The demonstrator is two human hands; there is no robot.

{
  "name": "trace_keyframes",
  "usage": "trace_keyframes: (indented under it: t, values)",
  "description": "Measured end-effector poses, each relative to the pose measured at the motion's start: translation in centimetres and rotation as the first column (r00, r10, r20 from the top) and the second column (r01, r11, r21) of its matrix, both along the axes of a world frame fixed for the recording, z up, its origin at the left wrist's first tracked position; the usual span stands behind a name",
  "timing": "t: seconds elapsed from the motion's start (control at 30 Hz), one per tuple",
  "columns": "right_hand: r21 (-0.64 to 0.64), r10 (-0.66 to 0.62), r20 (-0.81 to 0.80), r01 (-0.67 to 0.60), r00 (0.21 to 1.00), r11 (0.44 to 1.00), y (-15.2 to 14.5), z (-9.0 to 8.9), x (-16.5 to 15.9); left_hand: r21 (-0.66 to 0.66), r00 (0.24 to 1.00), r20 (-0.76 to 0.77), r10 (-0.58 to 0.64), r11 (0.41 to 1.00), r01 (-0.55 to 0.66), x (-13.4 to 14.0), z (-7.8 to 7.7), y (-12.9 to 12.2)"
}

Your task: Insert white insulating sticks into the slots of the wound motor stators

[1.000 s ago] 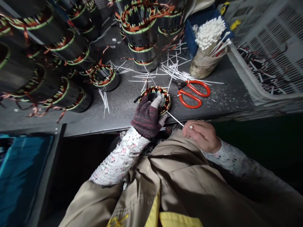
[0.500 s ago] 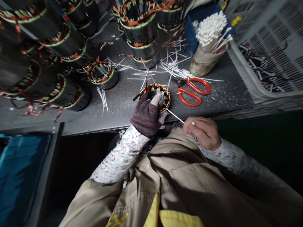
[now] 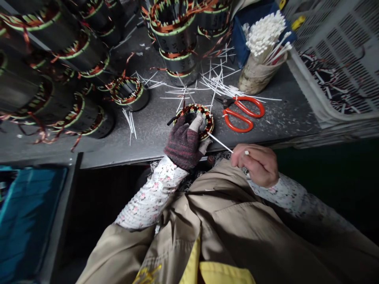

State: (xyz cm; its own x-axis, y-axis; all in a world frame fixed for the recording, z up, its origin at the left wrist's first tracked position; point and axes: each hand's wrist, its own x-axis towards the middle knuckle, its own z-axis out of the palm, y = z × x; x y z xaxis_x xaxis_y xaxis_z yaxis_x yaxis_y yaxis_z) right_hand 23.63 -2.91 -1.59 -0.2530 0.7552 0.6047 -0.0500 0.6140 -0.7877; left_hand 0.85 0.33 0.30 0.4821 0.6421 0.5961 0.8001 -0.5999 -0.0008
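Note:
A small motor stator (image 3: 209, 125), a ring with copper windings and a pale green rim, rests near the bench's front edge. My left hand (image 3: 184, 142), in a dark striped glove with bare-looking or wrapped fingertips, is closed around it, one finger inside the ring. A white cable tie (image 3: 220, 142) runs from the stator's near right rim to my right hand (image 3: 257, 163), which pinches its tail. A small white end pokes out above those fingers; whether it belongs to the same tie I cannot tell. More white tie tails stand up from the stator's far rim.
Red-handled scissors (image 3: 244, 114) lie right of the stator. Behind stand a cup (image 3: 251, 75) full of white cable ties and a blue bin (image 3: 238, 39). Cut strips (image 3: 213, 85) litter the bench. Stacked stators (image 3: 177, 43) rise behind and left; a white crate (image 3: 318, 106) stands right.
My right hand has shifted slightly right and down, drawing the tie's tail with it. My left hand and the stator stay nearly still. The whole view has moved a touch.

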Motion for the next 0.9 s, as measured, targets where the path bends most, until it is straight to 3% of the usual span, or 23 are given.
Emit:
trace_keyframes:
  t: [0.17, 0.43, 0.6, 0.73, 0.9]
  values:
    - [0.011, -0.007, 0.074, 0.006, 0.997, 1.0, 0.0, 0.1, 0.3, 0.074, 1.0, -0.004, -0.015, 0.997, 0.015, 0.1, 0.2, 0.1]
    - [-0.015, -0.016, 0.128, 0.018, 0.992, 1.0, 0.0, -0.1, 0.5, 0.041, 0.999, 0.02, -0.032, 0.999, 0.031, 0.0, 0.1, 0.0]
    - [-0.046, -0.008, 0.082, 0.012, 0.997, 0.999, 0.7, -0.4, -0.6, -0.028, 0.999, 0.032, -0.007, 1.0, 0.008, -0.2, -0.1, 0.1]
    - [-0.019, -0.008, 0.004, 0.008, 1.0, 1.0, 2.9, -1.3, -3.1, 0.029, 0.999, 0.006, -0.048, 0.998, 0.048, -0.5, -0.5, 0.2]
    - [-0.062, 0.017, -0.116, -0.024, 0.993, 0.998, 4.4, -1.3, -4.6, -0.032, 0.992, 0.121, 0.017, 0.999, -0.014, -0.4, -0.7, -0.1]
